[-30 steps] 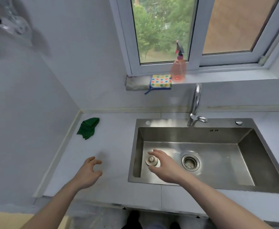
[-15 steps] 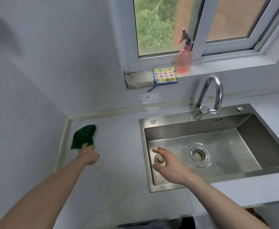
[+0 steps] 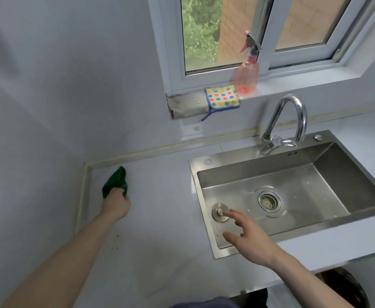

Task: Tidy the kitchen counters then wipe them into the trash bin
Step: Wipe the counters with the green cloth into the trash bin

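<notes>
Far left on the pale grey counter (image 3: 164, 230), near the back corner where it meets the wall: crumpled dark green cloth (image 3: 115, 182). Left hand (image 3: 116, 204) grips its near end, fingers curled into the fabric; cloth's long axis runs away from the hand toward the back wall. Left hand is plainly the nearer; the wiping stroke looks set to start from this corner.

Faint brown specks lie on the counter beside the left forearm, too small to identify.

Rightward, stainless steel sink (image 3: 244, 155). Round metal drain plug (image 3: 220, 211) lies on the basin floor, left of the open drain (image 3: 269, 201). Right hand (image 3: 248, 238) hovers with fingers spread, holding nothing; one fingertip reaches the plug's edge, contact uncertain.

Bottom right, a dark round shape under the counter edge, mostly cut off; possibly the trash bin.
</notes>
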The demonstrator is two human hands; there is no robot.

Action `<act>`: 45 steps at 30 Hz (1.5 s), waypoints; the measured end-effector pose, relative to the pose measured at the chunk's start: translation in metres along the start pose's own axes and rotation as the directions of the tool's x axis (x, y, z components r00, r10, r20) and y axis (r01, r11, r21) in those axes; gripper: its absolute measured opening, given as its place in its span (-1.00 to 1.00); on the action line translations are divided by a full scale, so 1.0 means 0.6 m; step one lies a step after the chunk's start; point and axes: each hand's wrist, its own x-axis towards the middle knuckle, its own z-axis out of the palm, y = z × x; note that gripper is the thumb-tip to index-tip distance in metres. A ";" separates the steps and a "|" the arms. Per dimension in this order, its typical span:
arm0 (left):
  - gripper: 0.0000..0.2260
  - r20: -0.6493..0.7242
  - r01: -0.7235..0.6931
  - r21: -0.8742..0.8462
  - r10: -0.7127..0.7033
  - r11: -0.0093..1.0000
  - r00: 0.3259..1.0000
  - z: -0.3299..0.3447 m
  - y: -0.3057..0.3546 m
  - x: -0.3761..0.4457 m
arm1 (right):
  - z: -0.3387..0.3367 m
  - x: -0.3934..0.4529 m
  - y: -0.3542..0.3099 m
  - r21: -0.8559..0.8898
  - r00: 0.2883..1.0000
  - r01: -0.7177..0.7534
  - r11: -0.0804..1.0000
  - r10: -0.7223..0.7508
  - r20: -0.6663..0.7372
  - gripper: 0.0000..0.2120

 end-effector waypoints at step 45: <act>-0.75 0.165 -0.667 -0.281 0.719 0.690 0.675 -0.084 0.160 -0.277 | 0.013 -0.001 -0.059 0.067 0.957 0.258 0.964 -0.246 -0.151 -0.84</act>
